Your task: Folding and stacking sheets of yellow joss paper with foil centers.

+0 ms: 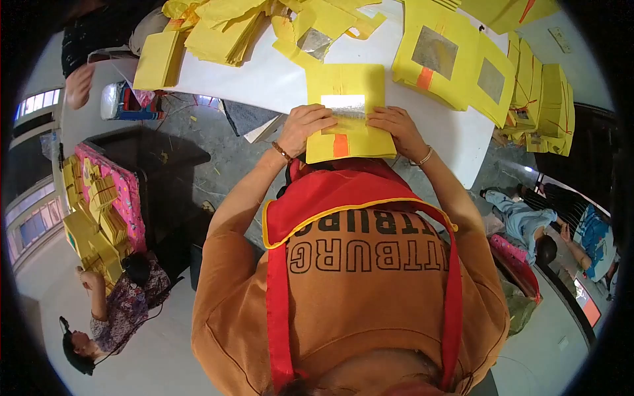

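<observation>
At the near edge of the white table (284,82), both hands grip a stack of yellow paper sheets (360,140). Its top sheet carries a shiny silver foil patch and an orange strip below it. My left hand (306,127) is closed on the stack's left side, fingers lying over the foil's edge. On the opposite side my right hand (398,130) grips it, fingertips on the top sheet. Both thumbs are hard to make out. The stack's near end reaches my red apron (343,188).
More yellow paper stacks stand at the table's far left (221,39) and right (429,56); loose yellow sheets (314,33) lie between. Tied yellow bundles (551,109) sit beyond the right end. At left, a person (135,290) is beside a pink-covered table (135,198) with yellow paper.
</observation>
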The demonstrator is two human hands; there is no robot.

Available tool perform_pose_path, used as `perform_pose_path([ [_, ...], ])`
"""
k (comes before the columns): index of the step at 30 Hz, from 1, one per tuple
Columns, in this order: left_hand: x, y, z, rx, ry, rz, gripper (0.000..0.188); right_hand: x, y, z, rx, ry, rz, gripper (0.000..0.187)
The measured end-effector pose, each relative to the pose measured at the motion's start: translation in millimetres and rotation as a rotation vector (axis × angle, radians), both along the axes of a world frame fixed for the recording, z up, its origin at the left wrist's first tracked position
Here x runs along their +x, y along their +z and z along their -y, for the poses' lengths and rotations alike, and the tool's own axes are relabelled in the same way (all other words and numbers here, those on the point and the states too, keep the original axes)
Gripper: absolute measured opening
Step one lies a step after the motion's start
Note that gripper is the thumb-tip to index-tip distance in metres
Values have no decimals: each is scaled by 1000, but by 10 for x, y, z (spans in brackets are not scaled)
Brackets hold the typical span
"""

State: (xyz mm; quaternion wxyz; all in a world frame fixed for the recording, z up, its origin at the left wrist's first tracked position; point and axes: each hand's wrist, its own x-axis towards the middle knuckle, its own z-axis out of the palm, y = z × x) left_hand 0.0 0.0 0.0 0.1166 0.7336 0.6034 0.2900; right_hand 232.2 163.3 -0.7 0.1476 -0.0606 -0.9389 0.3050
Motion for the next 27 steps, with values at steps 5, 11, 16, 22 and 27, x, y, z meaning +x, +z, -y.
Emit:
perform_pose_path([
  [5,8,82,20,-92,-18,83,31,27,9,110,-132,-85,11,29],
  [11,-46,179,-115,-426,276,724,25,-49,78,76,-254,-255,182,28],
  [16,66,206,-306,-443,561,495,30,-177,-13,102,-520,-504,164,26],
  [22,105,109,-398,-348,713,523,32,-321,120,163,-707,-651,27,41],
  [27,116,124,-434,-393,760,455,33,-326,89,221,-655,-767,48,52],
])
